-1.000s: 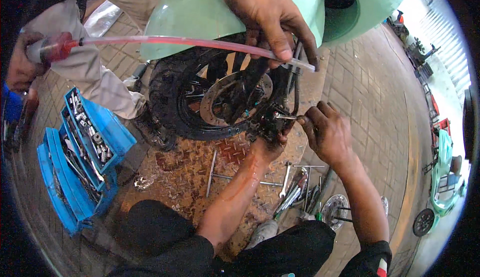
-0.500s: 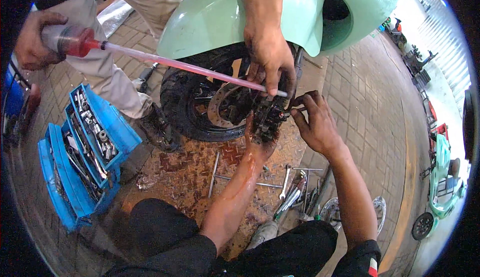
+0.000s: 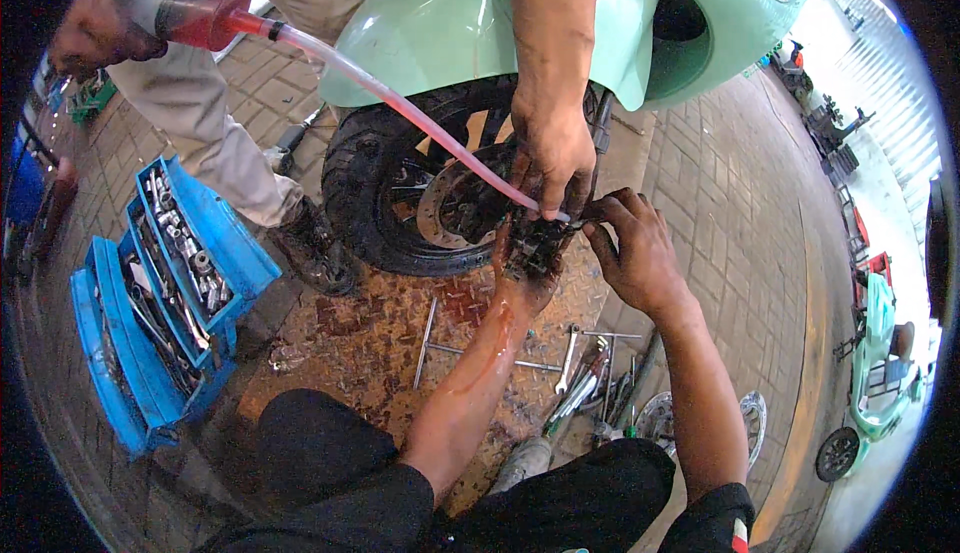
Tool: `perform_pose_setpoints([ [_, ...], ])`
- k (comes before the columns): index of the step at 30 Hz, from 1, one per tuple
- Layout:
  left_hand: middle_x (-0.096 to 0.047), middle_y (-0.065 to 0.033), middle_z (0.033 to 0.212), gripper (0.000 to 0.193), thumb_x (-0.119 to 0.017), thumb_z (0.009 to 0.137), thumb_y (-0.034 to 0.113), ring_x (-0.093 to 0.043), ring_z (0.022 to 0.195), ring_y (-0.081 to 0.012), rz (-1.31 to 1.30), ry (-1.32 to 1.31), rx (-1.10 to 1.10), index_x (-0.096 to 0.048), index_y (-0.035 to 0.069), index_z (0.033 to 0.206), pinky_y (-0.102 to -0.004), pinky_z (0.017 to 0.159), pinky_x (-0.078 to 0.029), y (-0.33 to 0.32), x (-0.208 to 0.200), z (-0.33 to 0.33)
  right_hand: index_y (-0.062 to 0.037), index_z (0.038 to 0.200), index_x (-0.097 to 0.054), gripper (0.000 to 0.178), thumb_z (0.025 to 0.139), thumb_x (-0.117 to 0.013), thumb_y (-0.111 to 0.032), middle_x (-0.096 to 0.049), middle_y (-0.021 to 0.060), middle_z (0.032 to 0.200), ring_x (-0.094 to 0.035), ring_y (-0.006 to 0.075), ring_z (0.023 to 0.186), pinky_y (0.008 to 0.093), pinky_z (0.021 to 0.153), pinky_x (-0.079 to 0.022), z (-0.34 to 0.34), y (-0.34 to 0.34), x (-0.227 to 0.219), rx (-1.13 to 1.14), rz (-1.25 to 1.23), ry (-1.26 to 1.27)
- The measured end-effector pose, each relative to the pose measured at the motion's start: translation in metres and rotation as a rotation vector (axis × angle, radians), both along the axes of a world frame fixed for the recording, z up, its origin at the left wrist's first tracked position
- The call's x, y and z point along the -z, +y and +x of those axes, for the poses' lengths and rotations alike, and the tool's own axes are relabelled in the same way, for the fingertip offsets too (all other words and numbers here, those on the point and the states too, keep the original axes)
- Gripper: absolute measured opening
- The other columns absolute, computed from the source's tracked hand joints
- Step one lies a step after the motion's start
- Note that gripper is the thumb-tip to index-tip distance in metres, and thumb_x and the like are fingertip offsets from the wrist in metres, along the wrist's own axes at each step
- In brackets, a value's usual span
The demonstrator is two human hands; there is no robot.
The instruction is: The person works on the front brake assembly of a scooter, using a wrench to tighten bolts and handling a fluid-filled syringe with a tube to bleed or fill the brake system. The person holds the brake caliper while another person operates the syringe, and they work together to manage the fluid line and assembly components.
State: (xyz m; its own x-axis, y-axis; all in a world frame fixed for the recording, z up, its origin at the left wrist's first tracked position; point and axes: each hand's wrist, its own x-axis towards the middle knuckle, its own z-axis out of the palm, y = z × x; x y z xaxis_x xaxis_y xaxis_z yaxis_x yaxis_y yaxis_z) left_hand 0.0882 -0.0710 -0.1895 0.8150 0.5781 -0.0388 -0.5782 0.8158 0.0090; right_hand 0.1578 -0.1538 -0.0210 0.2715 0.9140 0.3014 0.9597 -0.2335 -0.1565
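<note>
My left hand [image 3: 530, 291], wet with reddish fluid that streaks the forearm, is closed round a dark brake caliper [image 3: 541, 241] from below. Thumb and forefinger of my right hand [image 3: 642, 258] are pinched together at the caliper's right side; what they hold is too small to make out. A co-worker's hand [image 3: 556, 153] presses the end of a clear tube [image 3: 425, 125] down at the caliper. Pink-red fluid fills the tube, which runs from a large syringe [image 3: 205, 16] with red fluid, gripped by the co-worker's other hand [image 3: 105, 23].
Behind the caliper stand a scooter's front wheel [image 3: 372, 198] and mint-green fender [image 3: 430, 38]. A blue toolbox [image 3: 105, 343] full of sockets and wrenches sits open at left. Wrenches, a T-handle [image 3: 490, 357] and other tools lie on the rusty metal plate [image 3: 345, 343].
The co-worker's syringe has moved up and right. The tube now bows more steeply, its end lowered toward my right fingertips, and the co-worker's other hand has come down with it.
</note>
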Motion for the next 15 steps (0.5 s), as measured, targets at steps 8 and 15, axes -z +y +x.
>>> perform_pose_setpoints([
  [8, -0.069, -0.0003, 0.104, 0.038, -0.047, 0.095, 0.042, -0.068, 0.088, -0.0169, -0.126, -0.087, -0.002, -0.061, 0.013, 0.115, -0.0278, 0.065, -0.058, 0.002, 0.007, 0.005, -0.0073, 0.102, -0.062, 0.025, 0.079, -0.068, -0.014, -0.056, 0.0155, 0.104, -0.054, 0.0371, 0.099, 0.0449, 0.083, -0.044, -0.013, 0.002, -0.009, 0.053, 0.214, -0.055],
  [15, -0.065, -0.0036, 0.116, 0.04, -0.045, 0.096, 0.038, -0.064, 0.103, -0.0181, -0.122, -0.204, -0.032, -0.057, 0.01, 0.123, -0.0325, 0.088, -0.054, 0.001, -0.004, 0.006, -0.0107, 0.1, -0.065, 0.026, 0.074, -0.069, -0.013, -0.059, 0.0103, 0.096, -0.058, 0.0331, 0.088, 0.0437, 0.079, -0.046, -0.03, 0.005, -0.029, -0.011, 0.152, -0.041],
])
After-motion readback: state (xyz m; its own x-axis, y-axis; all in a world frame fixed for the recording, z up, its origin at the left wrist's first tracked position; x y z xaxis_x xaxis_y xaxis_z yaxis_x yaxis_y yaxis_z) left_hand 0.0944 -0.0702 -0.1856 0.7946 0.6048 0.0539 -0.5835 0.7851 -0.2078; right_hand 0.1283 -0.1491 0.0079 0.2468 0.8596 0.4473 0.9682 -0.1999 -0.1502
